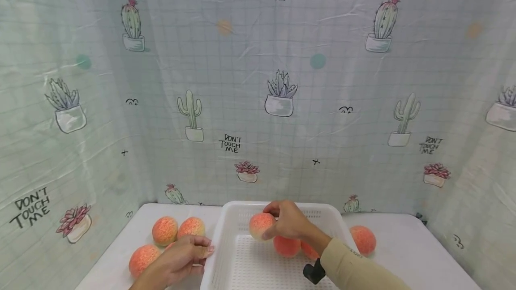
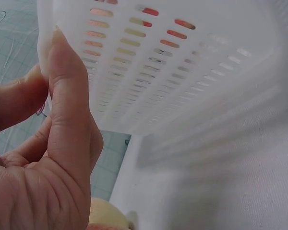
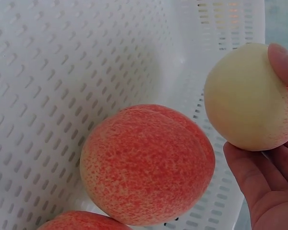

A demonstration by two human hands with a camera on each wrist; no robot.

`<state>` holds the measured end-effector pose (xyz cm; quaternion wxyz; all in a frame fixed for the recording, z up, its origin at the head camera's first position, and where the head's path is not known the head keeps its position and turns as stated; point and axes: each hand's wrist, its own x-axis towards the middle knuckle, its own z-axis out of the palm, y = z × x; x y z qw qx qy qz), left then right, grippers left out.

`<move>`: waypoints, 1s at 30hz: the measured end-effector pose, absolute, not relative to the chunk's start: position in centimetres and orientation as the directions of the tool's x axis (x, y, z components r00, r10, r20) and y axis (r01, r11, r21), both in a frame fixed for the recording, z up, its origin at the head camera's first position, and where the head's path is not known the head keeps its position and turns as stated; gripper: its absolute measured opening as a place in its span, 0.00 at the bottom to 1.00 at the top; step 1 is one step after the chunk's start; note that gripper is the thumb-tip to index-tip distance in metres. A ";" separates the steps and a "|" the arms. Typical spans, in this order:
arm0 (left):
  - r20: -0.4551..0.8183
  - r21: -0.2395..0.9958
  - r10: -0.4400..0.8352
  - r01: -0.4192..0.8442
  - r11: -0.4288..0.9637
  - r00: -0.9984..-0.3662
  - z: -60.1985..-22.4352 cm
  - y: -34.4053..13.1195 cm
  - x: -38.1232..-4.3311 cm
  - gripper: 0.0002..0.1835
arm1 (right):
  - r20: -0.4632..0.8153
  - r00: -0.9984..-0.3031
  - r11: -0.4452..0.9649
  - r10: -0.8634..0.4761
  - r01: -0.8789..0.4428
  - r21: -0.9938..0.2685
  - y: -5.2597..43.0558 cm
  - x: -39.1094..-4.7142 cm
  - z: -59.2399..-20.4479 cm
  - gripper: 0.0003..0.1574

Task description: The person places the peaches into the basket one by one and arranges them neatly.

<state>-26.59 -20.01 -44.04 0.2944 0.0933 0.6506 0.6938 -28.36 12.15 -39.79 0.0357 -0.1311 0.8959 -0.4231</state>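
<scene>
My right hand (image 1: 291,222) holds a peach (image 1: 262,226) between thumb and fingers, over the far part of a white perforated plastic basket (image 1: 217,236). In the right wrist view, this held peach (image 3: 245,103) turns its pale yellow side to the camera. Below it, a redder peach (image 1: 287,246) lies in the basket, with another peach (image 1: 309,250) beside it, partly behind the right forearm. My left hand (image 1: 181,256) is at the basket's left rim. Up close in the left wrist view, its thumb and finger pinch the rim (image 2: 45,28).
Left of the basket, several peaches (image 1: 165,231) lie on the white table (image 1: 411,245), one mostly hidden by the left hand. Another peach (image 1: 363,240) sits outside the basket's right wall. A cactus-print curtain (image 1: 250,115) hangs behind and at both sides.
</scene>
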 end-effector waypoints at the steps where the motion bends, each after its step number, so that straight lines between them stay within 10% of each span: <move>1: -0.252 0.957 0.532 -0.289 0.015 -0.808 -44.0 -20.1 -26.6 0.05 | 0.049 -0.964 0.609 -0.262 -0.205 -0.767 12.1 -28.4 -39.8 0.35; 30: -0.286 0.952 0.474 -0.304 0.040 -0.833 -44.0 -19.9 -26.2 0.07 | 0.091 -0.955 0.622 -0.284 -0.255 -0.741 11.7 -29.0 -42.3 0.32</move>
